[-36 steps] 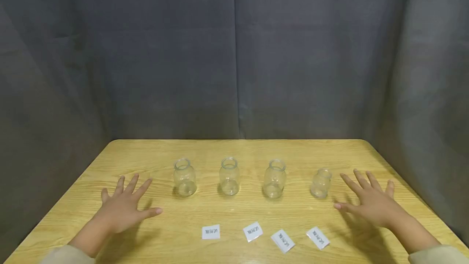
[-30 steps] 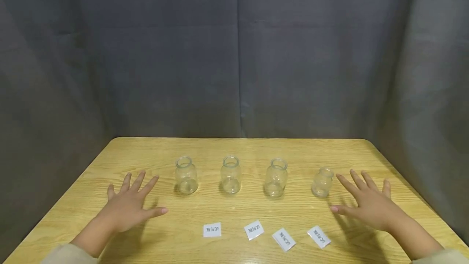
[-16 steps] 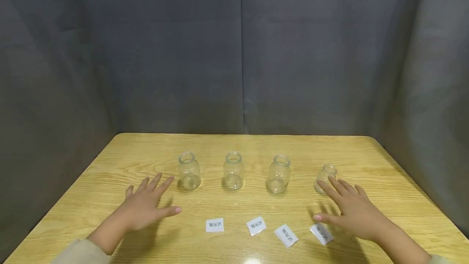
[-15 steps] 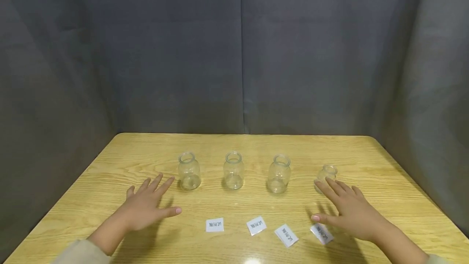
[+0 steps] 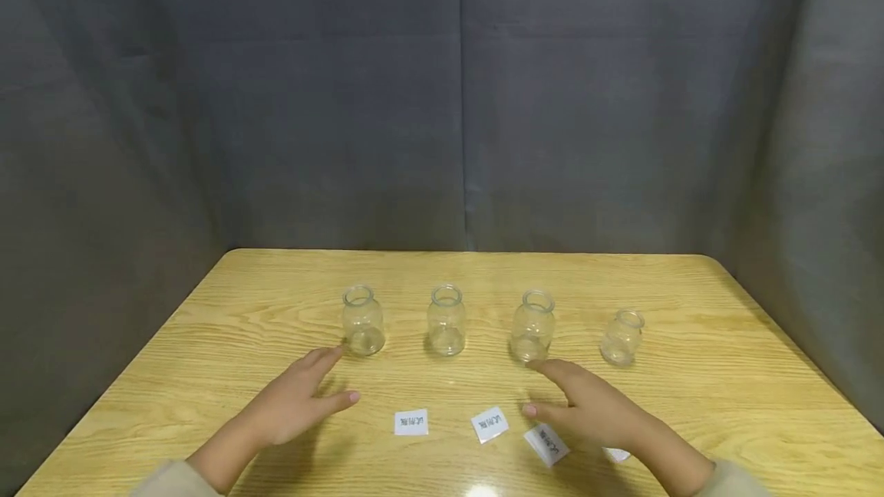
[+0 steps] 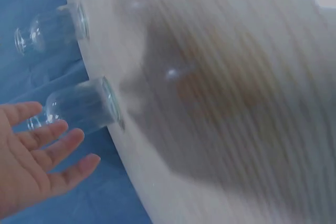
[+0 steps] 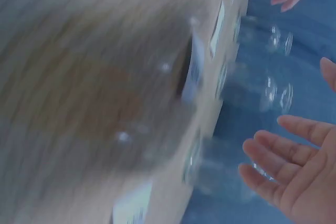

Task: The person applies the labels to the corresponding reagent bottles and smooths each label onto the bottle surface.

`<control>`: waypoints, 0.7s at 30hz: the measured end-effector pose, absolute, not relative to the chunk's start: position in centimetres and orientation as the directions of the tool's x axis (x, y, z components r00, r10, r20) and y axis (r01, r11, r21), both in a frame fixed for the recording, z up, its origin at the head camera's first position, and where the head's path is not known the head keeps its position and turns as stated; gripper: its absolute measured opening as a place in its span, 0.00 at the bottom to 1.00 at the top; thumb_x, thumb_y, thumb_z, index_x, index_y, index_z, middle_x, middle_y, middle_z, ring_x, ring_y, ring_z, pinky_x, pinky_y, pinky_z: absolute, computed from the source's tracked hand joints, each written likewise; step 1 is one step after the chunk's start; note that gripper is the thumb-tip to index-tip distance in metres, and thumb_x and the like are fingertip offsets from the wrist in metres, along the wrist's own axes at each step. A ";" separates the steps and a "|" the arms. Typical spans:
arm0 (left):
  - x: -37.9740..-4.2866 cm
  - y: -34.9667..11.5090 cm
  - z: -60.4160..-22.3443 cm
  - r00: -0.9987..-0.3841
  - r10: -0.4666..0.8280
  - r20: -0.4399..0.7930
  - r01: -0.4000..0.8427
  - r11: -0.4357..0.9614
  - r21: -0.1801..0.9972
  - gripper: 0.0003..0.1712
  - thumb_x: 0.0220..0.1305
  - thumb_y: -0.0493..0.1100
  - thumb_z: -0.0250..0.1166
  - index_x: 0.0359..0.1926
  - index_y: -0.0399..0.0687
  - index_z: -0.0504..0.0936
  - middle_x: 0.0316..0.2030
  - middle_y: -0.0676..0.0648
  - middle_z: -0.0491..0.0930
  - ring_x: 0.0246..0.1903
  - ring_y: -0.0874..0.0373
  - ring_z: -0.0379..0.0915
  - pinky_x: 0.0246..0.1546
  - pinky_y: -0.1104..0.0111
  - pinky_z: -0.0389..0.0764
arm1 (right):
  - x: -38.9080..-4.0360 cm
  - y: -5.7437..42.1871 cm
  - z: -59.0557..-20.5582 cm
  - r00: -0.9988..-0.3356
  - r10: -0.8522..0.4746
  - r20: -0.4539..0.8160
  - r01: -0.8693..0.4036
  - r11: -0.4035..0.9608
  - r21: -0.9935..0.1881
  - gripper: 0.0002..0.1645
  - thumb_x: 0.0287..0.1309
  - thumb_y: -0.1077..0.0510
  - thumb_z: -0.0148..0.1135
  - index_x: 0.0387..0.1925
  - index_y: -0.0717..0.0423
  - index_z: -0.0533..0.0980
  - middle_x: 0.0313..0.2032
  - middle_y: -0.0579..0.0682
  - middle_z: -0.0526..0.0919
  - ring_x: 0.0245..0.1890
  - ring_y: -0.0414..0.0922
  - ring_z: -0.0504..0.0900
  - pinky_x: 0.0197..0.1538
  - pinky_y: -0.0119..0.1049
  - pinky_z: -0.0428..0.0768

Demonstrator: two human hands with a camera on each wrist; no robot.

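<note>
Several clear glass jars stand upright in a row on the table, with several white labels printed in dark characters lying nearer me. My left hand (image 5: 290,405) hovers in front of the leftmost jar (image 5: 363,320), fingers extended and holding nothing; its fingertips overlap that jar in the left wrist view. Over the right-hand labels is my right hand (image 5: 590,409), also bare, its fingertips near the base of the third jar (image 5: 532,326). Below its thumb lies one label (image 5: 547,445). Its wrist hides most of the rightmost label (image 5: 617,454). Two labels (image 5: 411,422) farther left are in full view.
The second jar (image 5: 446,320) stands between its neighbours, and a smaller jar (image 5: 622,338) ends the row at the right. The wooden table (image 5: 276,282) meets dark grey curtains (image 5: 331,136) at its back and sides.
Both hands have moved inward, the right one farther, passing from beside the smaller jar to over the labels. The head view has shifted slightly. Jars and labels keep their places.
</note>
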State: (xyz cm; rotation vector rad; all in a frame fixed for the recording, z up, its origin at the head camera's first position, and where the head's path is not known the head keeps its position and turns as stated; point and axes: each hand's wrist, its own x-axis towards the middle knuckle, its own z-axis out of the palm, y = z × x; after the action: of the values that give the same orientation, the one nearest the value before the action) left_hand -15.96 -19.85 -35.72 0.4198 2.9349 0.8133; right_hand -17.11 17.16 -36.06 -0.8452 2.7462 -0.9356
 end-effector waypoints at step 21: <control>-16.5 -17.0 -37.1 -0.901 0.413 -0.133 0.076 0.452 0.889 0.25 0.60 0.45 0.54 0.50 0.27 0.66 0.40 0.41 0.71 0.37 0.51 0.69 0.35 0.60 0.74 | -17.5 10.1 -37.6 -0.721 -0.685 -0.106 -0.163 0.316 -0.935 0.23 0.60 0.59 0.41 0.53 0.72 0.59 0.50 0.66 0.66 0.47 0.58 0.68 0.47 0.57 0.65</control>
State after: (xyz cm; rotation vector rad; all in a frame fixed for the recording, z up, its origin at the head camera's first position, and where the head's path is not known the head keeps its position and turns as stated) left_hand -16.54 -16.98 -37.10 0.4162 2.3774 1.4299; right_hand -17.54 10.08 -37.60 -0.7476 2.0948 -1.4035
